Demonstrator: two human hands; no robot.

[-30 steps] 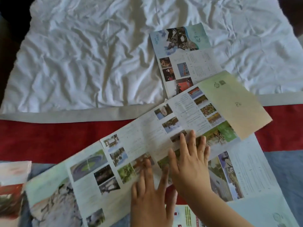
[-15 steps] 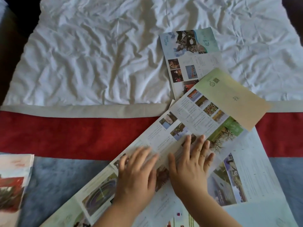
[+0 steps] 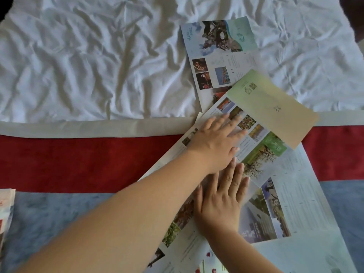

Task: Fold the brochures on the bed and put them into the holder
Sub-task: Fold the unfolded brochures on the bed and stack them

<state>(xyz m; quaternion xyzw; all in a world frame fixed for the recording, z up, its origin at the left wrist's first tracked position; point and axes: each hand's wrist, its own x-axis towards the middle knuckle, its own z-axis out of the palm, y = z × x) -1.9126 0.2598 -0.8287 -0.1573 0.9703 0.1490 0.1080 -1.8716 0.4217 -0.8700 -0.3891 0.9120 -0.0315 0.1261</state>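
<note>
One stack of papers [image 3: 6, 219] lies far left, below the red band [image 3: 78, 160] of the bed cover. Further right, the left hand [image 3: 214, 142] at the band's upper edge and the right hand [image 3: 218, 205] at its lower edge press flat, fingers straight and pinching nothing, on the long brochure [image 3: 256, 134] lying slantwise across the band. Its yellow-green end panel [image 3: 275, 107] lies above the band, overlapping a second brochure [image 3: 218, 56] on the white sheet [image 3: 88, 66].

Views: one, head-worn, wide-angle.
Station: over the near side of the bed [image 3: 78, 164].
Facing: forward and steeply down, across its red and blue bands to the white sheet [image 3: 88, 56] at the far side.
Nearness: close. The left hand [image 3: 216, 142] and right hand [image 3: 218, 203] lie right of centre on the brochures [image 3: 285, 203], with the forearms entering from the bottom edge.
Overlap: single view only.
</note>
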